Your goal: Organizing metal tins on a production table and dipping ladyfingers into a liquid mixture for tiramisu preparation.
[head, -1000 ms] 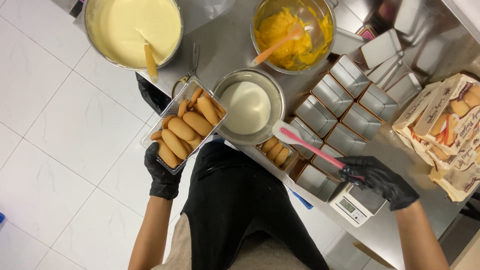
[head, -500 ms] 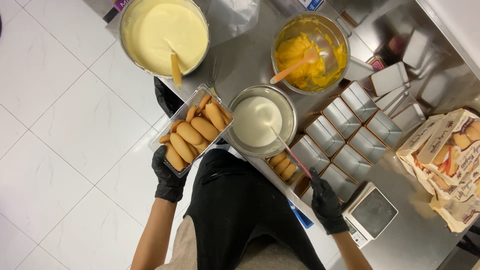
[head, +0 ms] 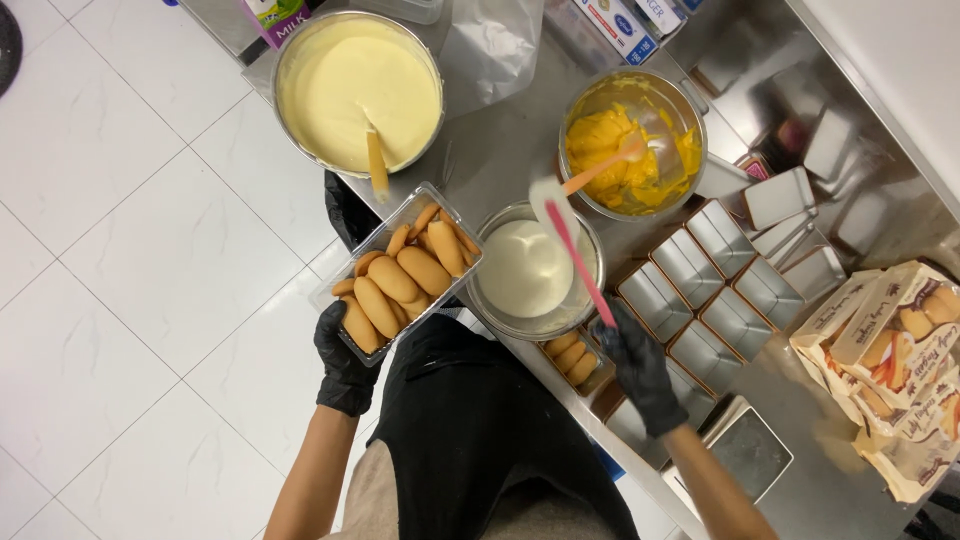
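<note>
My left hand [head: 343,362], in a black glove, holds a clear plastic tray of ladyfinger biscuits [head: 397,272] out over the floor beside the steel counter. My right hand [head: 640,369], also gloved, grips the pink handle of a white-bladed spatula [head: 570,243]. Its blade is raised over the far rim of a steel bowl of white liquid [head: 535,270]. A small tin with three biscuits [head: 572,357] sits just left of my right hand.
A large bowl of pale yellow cream [head: 358,88] and a bowl of orange mango mix [head: 630,145] stand further back. Several empty rectangular tins [head: 715,300] lie in rows to the right. Opened biscuit packets [head: 895,370] and a scale [head: 752,455] occupy the counter's right side.
My right hand has swung the spatula left from over the tins, so its blade now lies over the white-liquid bowl. The biscuit tray has stayed in my left hand.
</note>
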